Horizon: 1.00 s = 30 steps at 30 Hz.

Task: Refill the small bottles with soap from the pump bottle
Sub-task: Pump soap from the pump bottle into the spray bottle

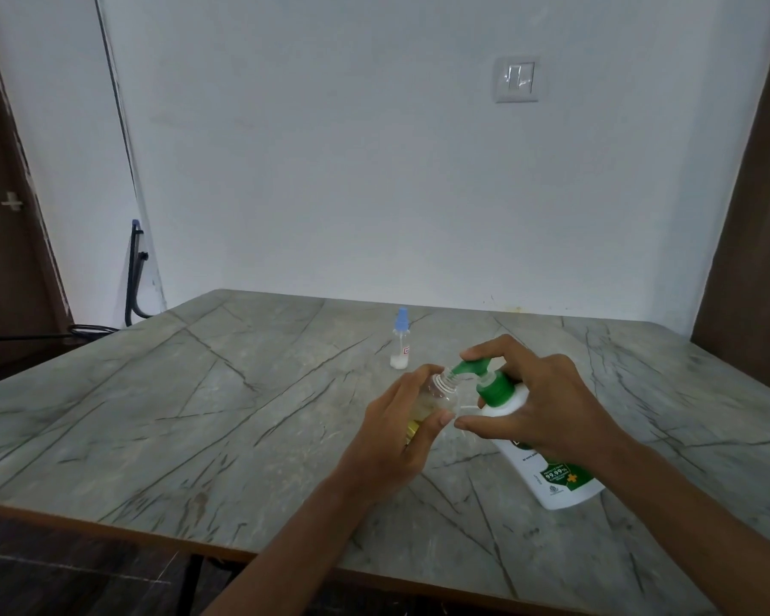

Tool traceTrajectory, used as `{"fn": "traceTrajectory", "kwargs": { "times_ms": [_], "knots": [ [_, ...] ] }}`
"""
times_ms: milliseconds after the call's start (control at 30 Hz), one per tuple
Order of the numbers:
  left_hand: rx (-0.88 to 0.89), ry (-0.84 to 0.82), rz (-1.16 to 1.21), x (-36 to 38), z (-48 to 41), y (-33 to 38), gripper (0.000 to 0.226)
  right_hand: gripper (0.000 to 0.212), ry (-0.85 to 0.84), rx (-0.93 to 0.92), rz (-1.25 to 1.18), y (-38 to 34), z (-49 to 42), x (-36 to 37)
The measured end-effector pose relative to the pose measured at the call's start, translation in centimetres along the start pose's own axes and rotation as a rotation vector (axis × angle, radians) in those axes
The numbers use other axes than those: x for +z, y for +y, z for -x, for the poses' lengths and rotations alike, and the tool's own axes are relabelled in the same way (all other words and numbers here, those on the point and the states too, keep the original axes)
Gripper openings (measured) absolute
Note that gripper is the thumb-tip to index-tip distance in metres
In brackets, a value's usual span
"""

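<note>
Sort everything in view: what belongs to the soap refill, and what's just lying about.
Part of the job: pump bottle gripped by the right hand; uncapped small bottle in the left hand; blue-capped small bottle.
Just there: wall switch; black cable by the wall; door.

The left grip [401,433] holds a small uncapped bottle [446,393] tilted, its mouth at the green nozzle [465,367] of the pump bottle [552,477]. That one leans on the counter [196,393], the right grip [539,402] curled over its pump head. Behind them a blue-capped bottle [400,344] stands upright.
</note>
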<state>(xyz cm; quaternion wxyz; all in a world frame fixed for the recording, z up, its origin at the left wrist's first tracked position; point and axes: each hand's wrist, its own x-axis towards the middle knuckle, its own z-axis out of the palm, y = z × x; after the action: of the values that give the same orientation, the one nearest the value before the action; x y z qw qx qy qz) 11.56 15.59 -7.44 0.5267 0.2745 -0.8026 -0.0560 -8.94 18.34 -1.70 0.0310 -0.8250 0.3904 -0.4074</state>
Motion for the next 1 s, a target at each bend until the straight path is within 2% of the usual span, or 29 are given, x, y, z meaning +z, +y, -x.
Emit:
{"fn": "traceTrajectory", "kwargs": {
  "times_ms": [167,400,633,833,1000],
  "knots": [
    [0.001,-0.027,-0.009,0.10,0.06,-0.25,0.039,0.054,0.019,-0.022,-0.017,-0.29,-0.15,-0.11],
    [-0.014,0.027,-0.002,-0.02,-0.06,-0.19,0.039,0.069,-0.024,-0.043,0.048,0.06,0.11,0.09],
    [-0.017,0.032,-0.031,0.03,-0.18,0.08,0.040,0.071,-0.016,-0.041,0.071,0.49,0.22,0.14],
    [-0.010,0.033,-0.026,0.06,-0.15,-0.04,0.042,0.067,0.004,-0.020,0.015,0.40,0.13,0.10],
    [0.005,-0.005,-0.013,0.02,0.01,-0.02,0.042,0.058,0.078,-0.080,-0.052,0.05,0.32,0.13]
  ]
}}
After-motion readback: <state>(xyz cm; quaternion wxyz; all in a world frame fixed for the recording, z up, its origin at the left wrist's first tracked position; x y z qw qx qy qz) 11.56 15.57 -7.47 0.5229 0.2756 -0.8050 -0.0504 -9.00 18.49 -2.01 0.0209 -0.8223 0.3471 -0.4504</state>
